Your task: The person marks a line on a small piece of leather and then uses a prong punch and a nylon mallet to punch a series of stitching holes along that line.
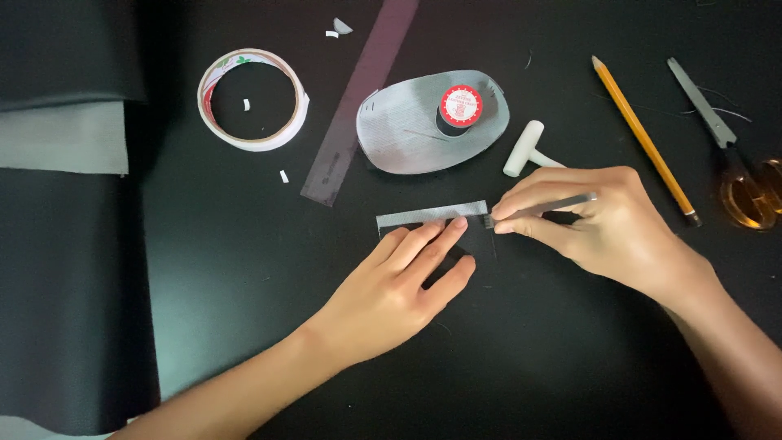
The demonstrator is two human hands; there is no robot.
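Right hand [590,220]: fingers pinched together on a slim grey metal pronged punch [542,205], its toothed tip at the right end of a narrow grey leather strip [432,214]. Left hand [399,285]: fingers spread flat, pressing a dark leather piece [472,240] just below that strip (edges hard to make out against the black mat [529,358]). Beyond: white-headed mallet [525,149], oval grey leather cutout [407,134] bearing a red-topped thread spool [459,107], translucent ruler [358,106], roll of white tape [254,99], yellow pencil [643,138], amber-handled scissors [733,147].
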